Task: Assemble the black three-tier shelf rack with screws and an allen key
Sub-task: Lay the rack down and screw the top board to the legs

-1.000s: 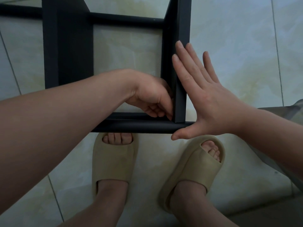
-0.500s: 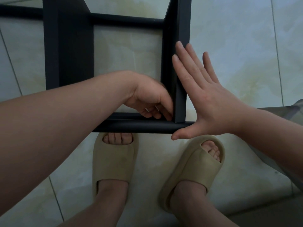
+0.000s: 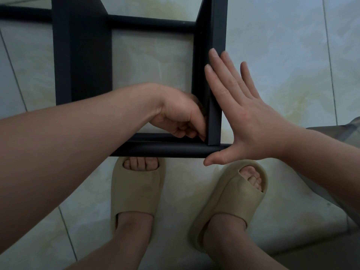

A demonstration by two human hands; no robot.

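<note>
Rack [image 3: 81, 65] fills 10 to 1 o'clock, seen from above, standing on the floor. The work is at its near right corner, just right of centre, where the angle post [image 3: 215, 121] meets the round crossbar [image 3: 165, 150].

Right hand [image 3: 243, 121] comes in from 3 o'clock, spread flat and gripping nothing. Its fingers [image 3: 220, 75] are straight and lie along the outer face of the post, and the thumb [image 3: 214, 160] sits against the crossbar's near side. Looks like a brace: it pushes the post square into the corner so the holes line up and the frame doesn't walk away.

Left hand [image 3: 181, 119] comes in from 9 o'clock, inside the frame, with its fingers curled tight and the tips buried in the inner corner right at the joint. That reads as starting or turning a fastener from the inside, pushing against the right palm. Can't tell what it holds, if anything; no screw or allen key is visible.

Step, as I judge it: fixing this corner joint. Risk: the post slips off alignment if the brace eases.

Surface: pale glossy tile floor [image 3: 282, 55] with thin grout lines and a mottled yellowish pattern. Light is dim and flat. Two beige slippers at 6 o'clock, left slipper [image 3: 136, 190] toeing up under the crossbar and right slipper [image 3: 231, 201] angled outward. Grey cloth [image 3: 348, 131] at the 3 o'clock edge; can't tell what it is.
</note>
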